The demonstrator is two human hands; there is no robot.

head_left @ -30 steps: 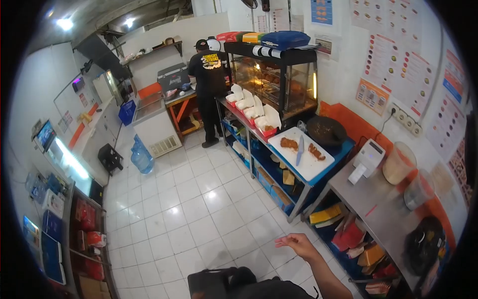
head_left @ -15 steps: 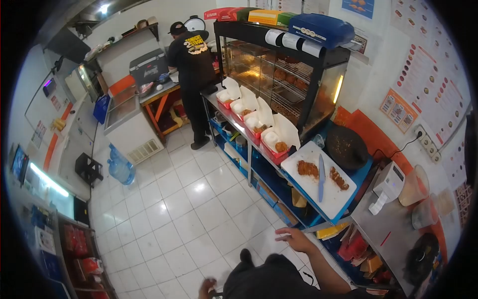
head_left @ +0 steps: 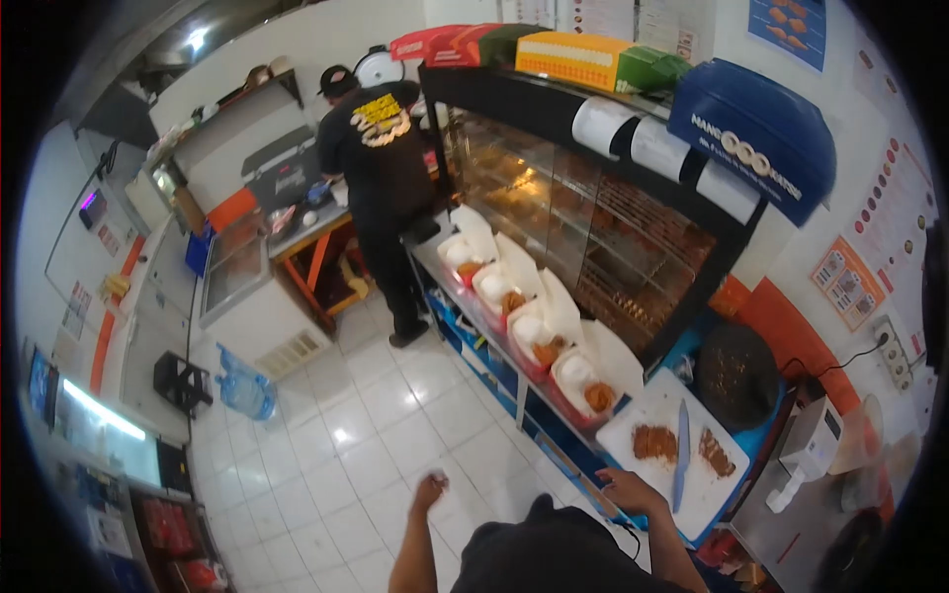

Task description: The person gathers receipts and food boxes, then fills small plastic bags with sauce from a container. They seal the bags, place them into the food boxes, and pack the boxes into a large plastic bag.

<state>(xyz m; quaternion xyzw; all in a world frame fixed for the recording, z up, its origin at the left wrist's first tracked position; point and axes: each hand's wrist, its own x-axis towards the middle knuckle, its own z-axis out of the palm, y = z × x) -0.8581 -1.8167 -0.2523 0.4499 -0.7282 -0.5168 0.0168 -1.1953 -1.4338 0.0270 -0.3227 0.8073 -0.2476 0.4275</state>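
My right hand [head_left: 633,491] is beside the near left edge of a white cutting board [head_left: 698,505], fingers stretched out and holding nothing. On the board a blue knife [head_left: 682,455] lies between a sliced fried cutlet [head_left: 653,443] and a smaller sliced fried piece [head_left: 716,453]. Above the floor, left of my body, my left hand [head_left: 431,490] has its fingers curled in; a pale spot shows at the fingertips, too small to name. Beyond the board stand several open red-and-white food boxes [head_left: 585,387] in a row, with rice and fried pieces inside.
A glass warming cabinet [head_left: 583,212] stands behind the boxes. A co-worker [head_left: 381,188] faces the back counter. A dark round stone mortar [head_left: 737,376] is behind the board, and a white printer [head_left: 811,435] to its right. A blue water bottle [head_left: 247,387] is on the tiled floor.
I have come closer to the counter, so boxes and cabinet look larger. My left hand has risen forward, its fingers curled. My right hand has moved right, nearer the board.
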